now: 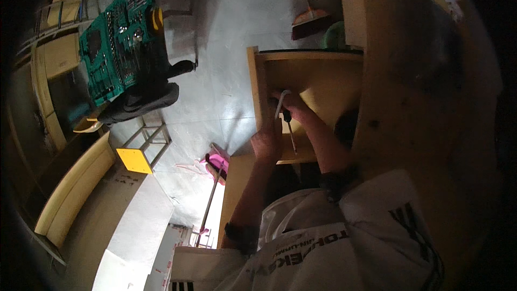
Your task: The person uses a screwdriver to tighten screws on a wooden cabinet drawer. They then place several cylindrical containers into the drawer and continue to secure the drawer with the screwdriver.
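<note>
A wooden drawer (312, 75) stands pulled out, its front panel (257, 86) facing left. My left hand (266, 143) is closed over the top edge of that panel; part of its fingers is hidden. Above the inside of the drawer, my right hand (293, 103) is closed round a screwdriver (290, 129), whose black handle shows under the fingers and whose thin shaft points toward me. A pale bent bar (280, 103) runs from the right hand's fingers down to the left fingertips. Which hand bears it, I cannot tell.
At the far left a green tool case (99, 70) lies open with several tools, beside a dark seat (140, 102). A yellow-topped stool (134, 160) and a pink dustpan (218, 163) are on the grey floor. A broom (311, 19) lies beyond the drawer.
</note>
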